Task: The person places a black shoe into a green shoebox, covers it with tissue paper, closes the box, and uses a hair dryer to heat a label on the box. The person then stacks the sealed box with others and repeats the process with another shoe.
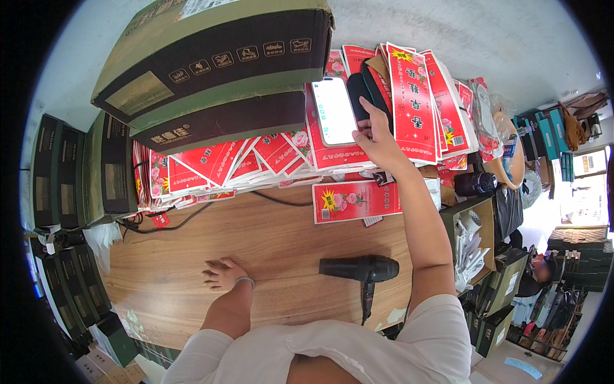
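My left hand (222, 274) lies on the wooden desk (281, 237) with its fingers spread and holds nothing. At the far side, my right hand (376, 132) reaches to the lower right edge of a white-screened phone (334, 111). Its thumb is at the phone's corner, and its other fingers stand apart beside that edge. The phone rests screen up on piled red packets (217, 160) with flower pictures. Just past my right fingers are dark insole-shaped pieces (364, 96). A black hair dryer (361, 269) lies on the desk between my forearms.
Large green and black boxes (217, 70) are stacked at the back left. More red packets (412, 102) lean at the back right, near a dark bottle (474, 184). An open carton (473, 249) of white items stands right of the desk. A black cable (185, 221) runs across the desk.
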### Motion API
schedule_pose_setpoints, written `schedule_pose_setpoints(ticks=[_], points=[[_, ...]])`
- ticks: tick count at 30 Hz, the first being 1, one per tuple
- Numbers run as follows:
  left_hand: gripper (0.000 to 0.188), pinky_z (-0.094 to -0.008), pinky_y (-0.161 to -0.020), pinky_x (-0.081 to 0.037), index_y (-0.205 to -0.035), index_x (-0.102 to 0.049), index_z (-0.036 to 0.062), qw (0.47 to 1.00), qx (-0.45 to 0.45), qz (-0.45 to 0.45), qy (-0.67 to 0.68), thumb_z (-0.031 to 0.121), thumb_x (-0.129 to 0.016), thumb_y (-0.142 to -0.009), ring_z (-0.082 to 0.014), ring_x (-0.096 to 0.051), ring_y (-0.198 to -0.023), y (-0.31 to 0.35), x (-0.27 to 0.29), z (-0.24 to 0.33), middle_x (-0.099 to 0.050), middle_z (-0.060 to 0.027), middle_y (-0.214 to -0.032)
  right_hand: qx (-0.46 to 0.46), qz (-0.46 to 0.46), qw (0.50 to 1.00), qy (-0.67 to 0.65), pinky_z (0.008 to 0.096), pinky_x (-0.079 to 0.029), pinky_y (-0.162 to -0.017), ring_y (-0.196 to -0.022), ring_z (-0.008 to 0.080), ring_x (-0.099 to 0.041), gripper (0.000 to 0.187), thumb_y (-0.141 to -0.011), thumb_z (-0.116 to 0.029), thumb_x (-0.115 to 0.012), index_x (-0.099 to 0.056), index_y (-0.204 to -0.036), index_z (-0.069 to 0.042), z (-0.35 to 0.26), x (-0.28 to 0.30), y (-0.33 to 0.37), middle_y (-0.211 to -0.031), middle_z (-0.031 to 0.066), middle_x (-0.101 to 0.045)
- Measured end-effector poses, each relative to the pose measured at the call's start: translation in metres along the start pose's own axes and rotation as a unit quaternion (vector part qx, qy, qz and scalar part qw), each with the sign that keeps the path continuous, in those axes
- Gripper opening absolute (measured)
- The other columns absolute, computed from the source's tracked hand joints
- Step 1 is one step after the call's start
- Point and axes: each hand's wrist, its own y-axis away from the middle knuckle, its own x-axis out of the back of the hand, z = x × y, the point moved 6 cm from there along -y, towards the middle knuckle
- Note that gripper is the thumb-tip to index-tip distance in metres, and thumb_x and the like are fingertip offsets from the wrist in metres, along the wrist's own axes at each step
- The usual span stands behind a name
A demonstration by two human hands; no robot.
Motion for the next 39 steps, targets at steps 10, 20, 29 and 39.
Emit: schedule_pose_setpoints(ticks=[10, 20, 29, 39], points=[[0.064, -0.0558, -0.109, -0.027, -0.15, -0.032, 0.0259, 1.0, 0.005, -0.01, 0.015, 0.057, -0.035, -0.094, -0.0417, -0.034, -0.137, 0.001, 0.002, -0.001, -0.032, -0.0098, -0.155, -0.005, 0.007, 0.998, 0.054, 0.038, -0.044, -0.096, -0.112, 0.0277, -0.048, 0.082, -0.083, -0.019, -0.071, -0.024, -0.149, -0.005, -0.009, -0.002, 0.0, -0.131, 0.0201, -0.037], [0.063, -0.0552, -0.108, -0.026, -0.149, -0.034, 0.0262, 1.0, -0.003, -0.025, 0.011, 0.057, -0.035, -0.094, -0.0408, -0.032, -0.137, 0.0, 0.01, 0.0, -0.035, -0.0097, -0.153, -0.085, 0.115, 0.953, 0.266, 0.0477, -0.038, -0.098, -0.11, 0.042, -0.046, 0.109, -0.069, -0.051, -0.079, -0.023, -0.148, 0.0, -0.043, -0.042, -0.024, -0.122, 0.0276, -0.043], [0.065, -0.0543, -0.11, -0.025, -0.15, -0.032, 0.0255, 1.0, 0.006, -0.019, -0.018, 0.058, -0.034, -0.094, -0.0398, -0.033, -0.136, 0.001, 0.007, 0.001, -0.034, -0.0087, -0.154, -0.155, 0.18, 0.934, 0.269, 0.0493, -0.038, -0.091, -0.108, 0.0381, -0.043, 0.097, -0.064, -0.035, -0.083, -0.032, -0.138, 0.0, -0.035, -0.048, -0.047, -0.115, 0.0219, -0.042], [0.066, -0.0557, -0.111, -0.022, -0.151, -0.029, 0.0241, 0.998, 0.002, -0.063, 0.022, 0.056, -0.034, -0.094, -0.0425, -0.028, -0.139, 0.004, 0.012, -0.004, -0.028, -0.0117, -0.156, -0.004, 0.296, 0.923, 0.246, 0.0505, -0.035, -0.096, -0.109, 0.0377, -0.046, 0.093, -0.074, -0.031, -0.08, -0.027, -0.143, 0.001, -0.067, -0.043, 0.018, -0.119, 0.0232, -0.048]])
